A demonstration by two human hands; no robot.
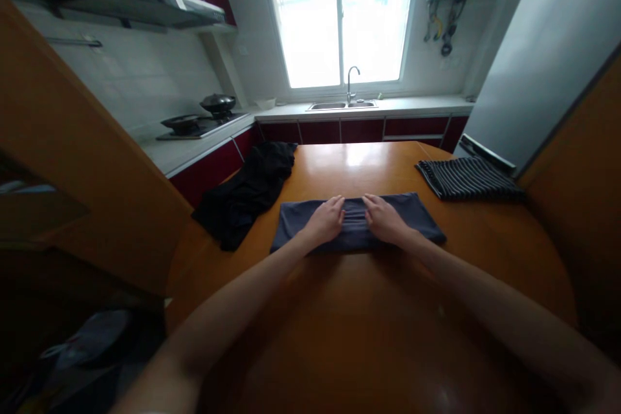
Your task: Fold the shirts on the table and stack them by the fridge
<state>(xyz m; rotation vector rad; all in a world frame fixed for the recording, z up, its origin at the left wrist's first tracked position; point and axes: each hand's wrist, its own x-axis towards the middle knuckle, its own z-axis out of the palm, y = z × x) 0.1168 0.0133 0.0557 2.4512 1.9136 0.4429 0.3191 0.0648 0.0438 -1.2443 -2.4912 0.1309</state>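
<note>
Firstly, table (pixel 359 171): brown wood, rounded edge, bearing three cloth items.
Black garment (pixel 252 187): crumpled, along the left side.
Grey-blue cloth (pixel 356 228): folded into a wide strip, mid-table (wrinkled between the hands).
Striped cloth (pixel 468 179): folded flat, far right.
Left hand (pixel 326 220): palm down on grey-blue cloth, fingers extended, unclenched.
Right hand (pixel 385 218): likewise, just beside.

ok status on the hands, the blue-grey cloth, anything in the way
Left hand and right hand resting on blue-grey cloth. Cloth folded, wrinkled between hands. Black garment left, striped cloth right, neither touching it.
</note>
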